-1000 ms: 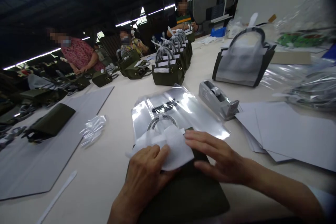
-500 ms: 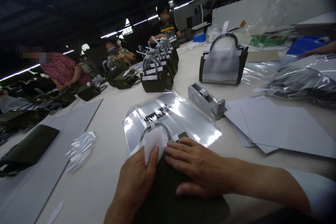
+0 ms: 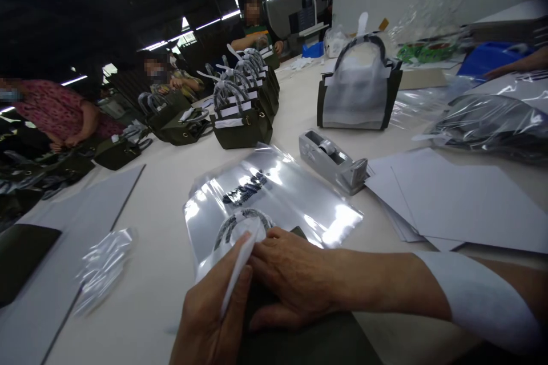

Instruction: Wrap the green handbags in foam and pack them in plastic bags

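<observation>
My left hand (image 3: 216,308) pinches a white sheet of thin wrapping (image 3: 240,271) between thumb and fingers, at the lower middle of the head view. My right hand (image 3: 295,276) lies on the dark green bag (image 3: 308,342), its fingertips beside the left hand's fingers and its thumb stretched apart. The bag's wrapped handle (image 3: 229,225) arches beyond both hands, over a clear printed plastic bag (image 3: 291,199) that lies flat on the table. What the right fingertips touch is partly hidden.
A grey tape dispenser (image 3: 331,161) stands past the plastic. White sheets (image 3: 462,199) lie at right. A paper-covered bag (image 3: 357,97) and a row of green bags (image 3: 242,128) stand farther back. Crumpled plastic (image 3: 105,268) lies at left. Several people are around the tables.
The view has shifted right. My left hand has turned the white sheet edge-on, and my right hand has moved closer to it, its fingers less spread.
</observation>
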Available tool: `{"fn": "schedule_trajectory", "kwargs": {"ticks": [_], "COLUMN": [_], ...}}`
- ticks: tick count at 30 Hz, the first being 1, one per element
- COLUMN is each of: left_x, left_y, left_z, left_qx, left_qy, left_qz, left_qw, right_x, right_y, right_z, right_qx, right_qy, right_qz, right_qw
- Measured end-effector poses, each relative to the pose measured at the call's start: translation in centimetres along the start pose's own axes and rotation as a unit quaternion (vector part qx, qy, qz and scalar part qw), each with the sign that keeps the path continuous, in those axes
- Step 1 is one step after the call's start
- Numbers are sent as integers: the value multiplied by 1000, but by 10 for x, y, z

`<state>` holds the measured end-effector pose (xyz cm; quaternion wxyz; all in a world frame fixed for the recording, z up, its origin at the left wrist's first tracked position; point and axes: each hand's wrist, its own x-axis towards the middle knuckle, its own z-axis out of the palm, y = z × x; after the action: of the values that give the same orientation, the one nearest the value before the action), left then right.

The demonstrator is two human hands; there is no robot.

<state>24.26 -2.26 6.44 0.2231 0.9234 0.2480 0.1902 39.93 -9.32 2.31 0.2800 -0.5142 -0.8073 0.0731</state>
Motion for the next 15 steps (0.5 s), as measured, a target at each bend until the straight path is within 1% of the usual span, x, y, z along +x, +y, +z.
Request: {"fn": "schedule_trajectory", "kwargs": {"ticks": [1,5,8,10,12,15], "left_x": [-1,-6,-10,-10,-10,-10], "left_y": [-3,-18,-29,-31,-30,-23], "left_z": [0,-2,-4,-3,-2,0], "left_qx": [-1,3,26,30,15,-12], "left_qy": [0,-23,-33,-48,-60,-57], "left_qz": [18,54,74,106,155,212], "left_qw": [1000,998,996,993,986,975], "right_x": [1,4,5,4,-4,-31], "right_y": [2,7,10,8,2,-16], "right_z": [-1,-2,3,5,0,-16], "right_qx": [12,32,26,35,34,-18], "right_qy": [2,-13,-7,-3,4,5], "right_qz": [-13,-58,-66,-73,-76,-91], "right_qw": [1000,998,997,997,997,996]}}
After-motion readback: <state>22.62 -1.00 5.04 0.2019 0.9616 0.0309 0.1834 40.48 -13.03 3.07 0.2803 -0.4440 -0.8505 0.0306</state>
